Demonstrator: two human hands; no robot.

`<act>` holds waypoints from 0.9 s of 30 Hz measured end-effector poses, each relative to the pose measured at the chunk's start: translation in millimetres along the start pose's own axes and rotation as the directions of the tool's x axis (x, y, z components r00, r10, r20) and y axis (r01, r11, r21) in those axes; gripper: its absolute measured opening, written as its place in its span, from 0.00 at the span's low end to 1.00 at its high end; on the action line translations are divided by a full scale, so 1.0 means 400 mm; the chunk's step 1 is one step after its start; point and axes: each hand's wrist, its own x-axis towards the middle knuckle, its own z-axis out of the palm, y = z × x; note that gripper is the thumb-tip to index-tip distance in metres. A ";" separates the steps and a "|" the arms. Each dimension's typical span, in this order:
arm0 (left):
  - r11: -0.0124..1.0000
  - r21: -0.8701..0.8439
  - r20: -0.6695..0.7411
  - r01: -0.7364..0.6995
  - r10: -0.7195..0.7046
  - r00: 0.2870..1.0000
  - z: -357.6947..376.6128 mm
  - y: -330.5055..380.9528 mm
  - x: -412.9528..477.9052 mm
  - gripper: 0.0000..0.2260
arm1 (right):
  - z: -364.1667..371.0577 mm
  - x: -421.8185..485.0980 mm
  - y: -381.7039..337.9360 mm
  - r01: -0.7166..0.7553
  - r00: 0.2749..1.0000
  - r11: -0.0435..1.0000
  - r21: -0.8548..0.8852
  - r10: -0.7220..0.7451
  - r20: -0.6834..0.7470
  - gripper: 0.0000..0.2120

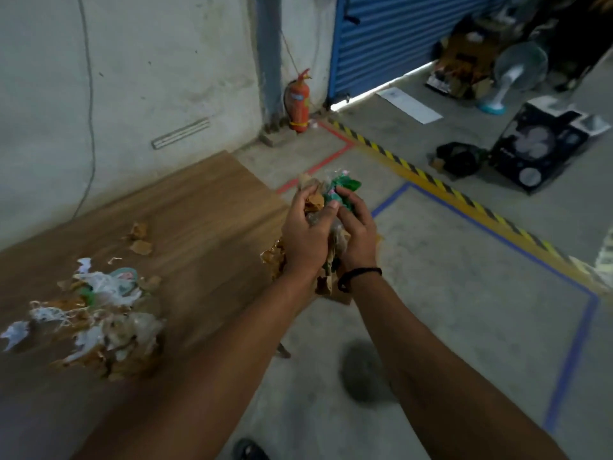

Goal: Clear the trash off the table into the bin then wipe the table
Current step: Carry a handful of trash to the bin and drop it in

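At frame centre we are cupping light, crumpled trash [326, 200] between left hand [306, 237] and right hand [356, 232], squeezing underneath.

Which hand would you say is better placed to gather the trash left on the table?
Left, probably. Both hands grip the bundle by the table edge, but the left hand sits nearer the pile lying on it; the right hand would have to cross over.
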 end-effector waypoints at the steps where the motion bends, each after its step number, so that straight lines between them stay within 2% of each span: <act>1: 1.000 -0.009 0.016 0.001 -0.001 1.000 0.047 0.001 -0.030 0.18 | -0.055 -0.005 -0.010 -0.008 1.000 1.000 0.008 0.008 -0.014 0.17; 10: 0.996 0.001 0.192 0.094 -0.092 0.977 0.467 -0.089 -0.309 0.22 | -0.568 -0.074 -0.051 -0.062 0.979 0.997 0.045 0.069 -0.194 0.14; 15: 0.981 0.029 0.316 0.193 -0.193 0.929 0.623 -0.187 -0.426 0.23 | -0.772 -0.124 0.002 -0.127 0.919 0.988 0.092 0.152 -0.364 0.14; 18: 0.972 0.067 0.367 0.225 -0.234 0.900 0.690 -0.268 -0.472 0.21 | -0.864 -0.146 0.056 -0.141 0.870 0.988 0.070 0.157 -0.468 0.17; 23: 0.944 0.119 0.446 0.309 -0.329 0.832 0.775 -0.465 -0.535 0.19 | -1.005 -0.178 0.221 -0.207 0.809 0.977 0.044 0.197 -0.554 0.14; 27: 0.920 0.125 0.503 0.373 -0.383 0.775 0.850 -0.669 -0.582 0.16 | -1.135 -0.183 0.397 -0.265 0.733 0.963 0.041 0.229 -0.640 0.13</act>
